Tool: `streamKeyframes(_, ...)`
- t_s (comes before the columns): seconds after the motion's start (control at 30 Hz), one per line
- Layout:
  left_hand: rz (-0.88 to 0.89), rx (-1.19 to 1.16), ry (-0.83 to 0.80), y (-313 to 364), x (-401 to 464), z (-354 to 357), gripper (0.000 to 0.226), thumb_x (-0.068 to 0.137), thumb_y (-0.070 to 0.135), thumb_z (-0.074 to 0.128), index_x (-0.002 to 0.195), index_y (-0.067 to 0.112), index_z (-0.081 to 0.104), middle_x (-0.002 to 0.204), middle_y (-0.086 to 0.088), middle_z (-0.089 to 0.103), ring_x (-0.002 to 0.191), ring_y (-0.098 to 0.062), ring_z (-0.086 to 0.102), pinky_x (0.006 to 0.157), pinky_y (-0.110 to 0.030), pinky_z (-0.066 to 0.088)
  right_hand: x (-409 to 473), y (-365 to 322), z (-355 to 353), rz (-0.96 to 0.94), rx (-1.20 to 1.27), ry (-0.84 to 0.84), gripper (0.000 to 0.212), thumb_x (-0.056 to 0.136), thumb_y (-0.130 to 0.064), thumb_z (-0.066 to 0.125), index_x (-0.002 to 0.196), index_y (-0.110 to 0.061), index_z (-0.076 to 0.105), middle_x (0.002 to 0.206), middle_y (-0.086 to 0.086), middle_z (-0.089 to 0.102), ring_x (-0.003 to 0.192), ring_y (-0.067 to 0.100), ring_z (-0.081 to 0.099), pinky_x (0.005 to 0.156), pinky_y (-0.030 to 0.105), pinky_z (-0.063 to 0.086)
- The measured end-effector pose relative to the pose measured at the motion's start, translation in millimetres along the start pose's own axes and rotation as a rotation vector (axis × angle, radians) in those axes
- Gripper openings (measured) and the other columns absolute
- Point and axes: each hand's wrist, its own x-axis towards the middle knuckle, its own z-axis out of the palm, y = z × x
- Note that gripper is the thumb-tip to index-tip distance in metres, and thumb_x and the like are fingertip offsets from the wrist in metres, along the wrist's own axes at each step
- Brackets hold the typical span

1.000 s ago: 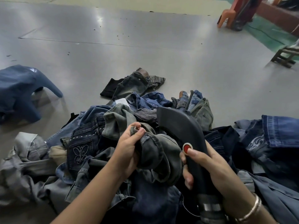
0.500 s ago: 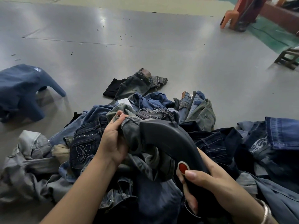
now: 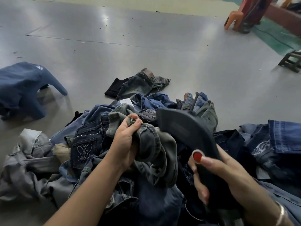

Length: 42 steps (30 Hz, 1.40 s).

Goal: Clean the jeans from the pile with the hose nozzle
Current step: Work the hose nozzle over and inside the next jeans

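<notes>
A pile of jeans (image 3: 91, 144) in blue, grey and dark denim covers the floor in front of me. My left hand (image 3: 125, 141) grips a bunched fold of grey-green jeans (image 3: 156, 144) lifted from the pile's top. My right hand (image 3: 216, 173) holds the black curved hose nozzle (image 3: 187, 129) by its handle, thumb beside its red button (image 3: 197, 155). The nozzle's wide mouth points up and left, just right of the held fold. A bangle circles my right wrist.
A lone pair of dark jeans (image 3: 138, 84) lies on the grey floor (image 3: 146, 46) beyond the pile. A blue plastic stool (image 3: 22, 88) stands at left. An orange stool (image 3: 234, 18) and a dark low stool (image 3: 291, 61) stand far right by green flooring.
The nozzle's mouth has swung off the held fold, up and to the right. My left hand shifted right with the grey-green jeans. My right hand stays on the handle.
</notes>
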Motion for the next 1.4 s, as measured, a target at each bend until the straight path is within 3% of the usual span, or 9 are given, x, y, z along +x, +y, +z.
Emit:
streamKeyframes(0.13, 0.017, 0.049, -0.025, 0.4, -0.3, 0.9, 0.014, 0.097, 0.006, 0.040, 0.095, 0.016, 0.050, 0.069, 0.000, 0.063, 0.060, -0.012, 0.063, 0.056, -0.024, 0.054, 2.3, 10.9, 8.4, 0.058, -0.012, -0.069, 0.022, 0.077, -0.029, 0.073, 0.097, -0.027, 0.064, 0.082, 0.011, 0.058, 0.042, 0.022, 0.055, 0.042, 0.025, 0.045)
streamKeyframes(0.3, -0.039, 0.102, -0.064, -9.2, -4.8, 4.6, 0.013, 0.098, 0.004, 0.038, 0.100, 0.014, 0.048, 0.067, -0.001, 0.062, 0.059, -0.013, 0.060, 0.060, -0.024, 0.055, 12.6, 8.0, 5.7, -0.032, 0.005, 0.145, 0.011, 0.075, -0.028, 0.072, 0.079, -0.026, 0.061, 0.077, 0.009, 0.058, 0.041, 0.022, 0.052, 0.042, 0.030, 0.045)
streamKeyframes(0.5, -0.022, 0.067, 0.039, -5.3, -1.2, 4.6, 0.016, 0.098, 0.006, 0.039, 0.100, 0.015, 0.052, 0.076, -0.006, 0.064, 0.065, -0.015, 0.063, 0.059, -0.024, 0.056, 2.2, 16.2, 7.0, 0.057, -0.021, -0.027, 0.029, 0.070, -0.038, 0.081, 0.093, -0.031, 0.064, 0.081, 0.009, 0.059, 0.042, 0.023, 0.054, 0.043, 0.028, 0.046)
streamKeyframes(0.77, -0.042, -0.004, 0.066, -10.4, 0.1, 4.3, 0.014, 0.098, 0.007, 0.040, 0.096, 0.012, 0.053, 0.063, 0.001, 0.062, 0.056, -0.008, 0.062, 0.057, -0.021, 0.054, 15.7, 12.8, 4.0, -0.023, 0.009, 0.203, 0.006, 0.079, -0.025, 0.065, 0.082, -0.022, 0.061, 0.074, 0.008, 0.057, 0.042, 0.022, 0.051, 0.042, 0.030, 0.045)
streamKeyframes(0.9, -0.047, 0.006, 0.060, -10.3, 2.5, 1.4, 0.012, 0.096, 0.006, 0.042, 0.094, 0.011, 0.053, 0.067, -0.001, 0.062, 0.058, -0.010, 0.061, 0.058, -0.022, 0.055, 7.3, 13.1, -4.5, 0.007, -0.007, 0.057, 0.024, 0.073, -0.036, 0.079, 0.086, -0.026, 0.062, 0.080, 0.009, 0.059, 0.043, 0.023, 0.053, 0.044, 0.030, 0.046)
streamKeyframes(1.0, -0.073, 0.010, 0.011, -11.0, 2.0, 2.2, 0.021, 0.092, 0.009, 0.045, 0.110, 0.003, 0.054, 0.082, -0.010, 0.066, 0.073, -0.019, 0.064, 0.067, -0.028, 0.057, 8.0, 21.1, 2.8, 0.040, -0.024, -0.006, 0.023, 0.076, -0.033, 0.076, 0.092, -0.025, 0.062, 0.082, 0.010, 0.059, 0.043, 0.023, 0.054, 0.043, 0.029, 0.046)
streamKeyframes(1.07, -0.099, -0.001, 0.015, -10.7, 1.7, 2.2, 0.014, 0.090, 0.010, 0.047, 0.099, 0.004, 0.055, 0.077, -0.008, 0.066, 0.070, -0.019, 0.064, 0.065, -0.029, 0.058, 16.7, 22.3, 7.1, -0.002, -0.014, 0.096, 0.018, 0.077, -0.027, 0.072, 0.089, -0.021, 0.060, 0.078, 0.009, 0.059, 0.043, 0.022, 0.053, 0.041, 0.029, 0.046)
streamKeyframes(1.23, -0.157, -0.118, 0.034, -12.0, 0.4, 5.4, 0.007, 0.089, 0.011, 0.051, 0.087, 0.014, 0.057, 0.069, -0.002, 0.060, 0.059, -0.014, 0.061, 0.059, -0.027, 0.055, 41.6, 22.2, 11.7, -0.165, 0.063, 0.428, 0.042, 0.070, -0.020, 0.067, 0.106, -0.011, 0.047, 0.083, 0.011, 0.067, 0.044, 0.020, 0.054, 0.042, 0.028, 0.048)
streamKeyframes(1.4, -0.261, -0.314, -0.163, -14.4, -2.8, 13.9, 0.029, 0.088, 0.024, 0.046, 0.112, 0.010, 0.055, 0.102, -0.015, 0.069, 0.092, -0.028, 0.068, 0.075, -0.040, 0.057, 57.5, 43.7, 31.8, -0.120, 0.110, 0.496, 0.042, 0.084, 0.001, 0.063, 0.120, -0.018, 0.053, 0.089, 0.010, 0.069, 0.052, 0.017, 0.060, 0.045, 0.027, 0.051)
